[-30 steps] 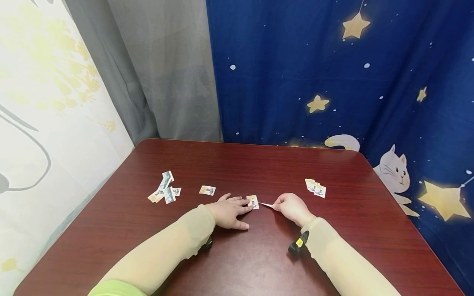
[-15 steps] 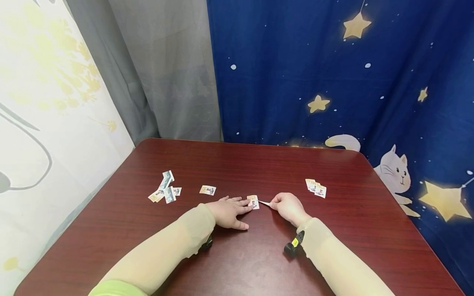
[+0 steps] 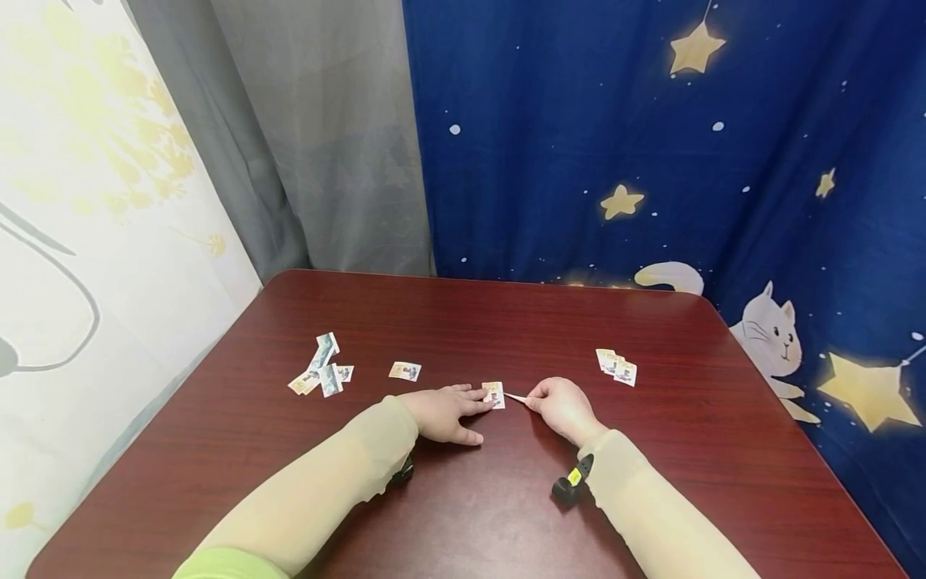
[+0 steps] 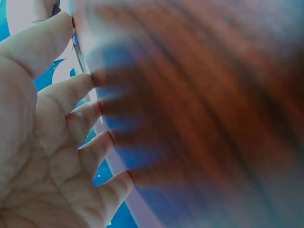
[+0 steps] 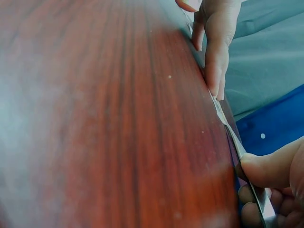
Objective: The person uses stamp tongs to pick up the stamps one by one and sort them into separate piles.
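Note:
My left hand point(image 3: 447, 413) lies palm down on the dark red table point(image 3: 463, 322), its fingers spread. Its fingertips rest on the left side of a small printed card point(image 3: 496, 394); part of the card shows beyond them. In the left wrist view the straight fingers point(image 4: 88, 80) reach the tabletop. My right hand point(image 3: 567, 410) pinches a thin, pale, flat strip point(image 3: 515, 397) between thumb and fingers. Its narrow end points left and meets the card's right edge. Seen edge-on in the right wrist view, the strip point(image 5: 235, 137) runs under the thumb; I cannot tell its kind.
One printed card point(image 3: 405, 371) lies left of my hands. Farther left, several cards point(image 3: 331, 381) overlap in a loose heap. A fanned group of cards point(image 3: 625, 373) lies to the right. Past the table's far edge hangs a blue curtain point(image 3: 521, 161) with stars.
My right hand has shifted slightly left with the strip, bringing the strip's end to the card. My left hand has stayed on the card, nearly still.

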`<action>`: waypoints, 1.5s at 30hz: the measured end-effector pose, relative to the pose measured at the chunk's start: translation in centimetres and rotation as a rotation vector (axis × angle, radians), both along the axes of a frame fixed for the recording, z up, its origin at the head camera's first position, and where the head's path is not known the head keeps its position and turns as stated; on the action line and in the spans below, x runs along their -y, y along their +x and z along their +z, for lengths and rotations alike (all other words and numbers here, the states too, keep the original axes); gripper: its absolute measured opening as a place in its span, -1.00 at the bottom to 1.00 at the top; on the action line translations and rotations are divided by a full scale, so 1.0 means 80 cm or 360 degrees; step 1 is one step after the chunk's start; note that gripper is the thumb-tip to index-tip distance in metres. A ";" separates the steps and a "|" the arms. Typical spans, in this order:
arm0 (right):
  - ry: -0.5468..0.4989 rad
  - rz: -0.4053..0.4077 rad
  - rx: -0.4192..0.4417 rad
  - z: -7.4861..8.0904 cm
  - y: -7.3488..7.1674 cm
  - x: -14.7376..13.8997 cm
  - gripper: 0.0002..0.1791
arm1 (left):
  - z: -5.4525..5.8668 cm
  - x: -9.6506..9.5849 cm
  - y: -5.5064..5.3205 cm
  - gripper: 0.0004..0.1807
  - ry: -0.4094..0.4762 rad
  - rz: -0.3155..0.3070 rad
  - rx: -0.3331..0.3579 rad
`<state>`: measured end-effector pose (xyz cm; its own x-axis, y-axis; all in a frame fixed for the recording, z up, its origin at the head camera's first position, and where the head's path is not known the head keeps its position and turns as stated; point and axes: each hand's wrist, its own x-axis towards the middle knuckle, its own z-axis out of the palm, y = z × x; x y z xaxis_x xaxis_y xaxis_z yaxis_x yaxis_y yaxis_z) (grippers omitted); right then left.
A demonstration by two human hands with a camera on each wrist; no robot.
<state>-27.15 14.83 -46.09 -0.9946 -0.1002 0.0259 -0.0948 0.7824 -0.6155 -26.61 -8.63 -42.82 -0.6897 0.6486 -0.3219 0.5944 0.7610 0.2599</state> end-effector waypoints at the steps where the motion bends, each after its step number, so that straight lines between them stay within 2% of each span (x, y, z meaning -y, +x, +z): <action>1: 0.0008 0.0005 -0.0011 0.001 0.000 0.000 -0.86 | 0.000 0.000 0.000 -0.26 -0.0001 -0.0001 -0.0007; 11: 0.0013 -0.0008 -0.0039 -0.005 0.000 -0.001 -0.86 | -0.001 0.003 0.003 -0.22 -0.0023 -0.0023 -0.0007; 17: 0.0012 -0.0016 -0.0032 -0.007 0.000 -0.001 -0.86 | 0.002 0.021 0.000 -0.20 -0.0021 0.0013 -0.0025; 26: 0.0010 -0.0013 -0.0049 -0.009 0.000 -0.001 -0.85 | 0.011 0.073 -0.009 -0.21 -0.0078 0.0277 -0.0228; 31: -0.0001 -0.0017 -0.0048 -0.009 0.000 -0.001 -0.86 | 0.014 0.093 -0.012 -0.25 -0.0120 0.0407 -0.0317; 36: -0.0009 -0.0008 -0.0049 -0.011 0.000 0.000 -0.86 | 0.008 0.102 -0.015 -0.30 -0.0123 0.0394 -0.0313; 45: -0.0055 -0.0003 -0.0027 -0.006 -0.002 -0.011 -0.87 | -0.004 0.101 -0.018 -0.29 -0.0112 0.0383 -0.0255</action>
<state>-27.29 15.73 -46.58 -0.9942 -0.0969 0.0461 -0.1039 0.7611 -0.6403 -28.06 -16.68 -43.12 -0.8665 0.4405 -0.2349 0.4241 0.8978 0.1189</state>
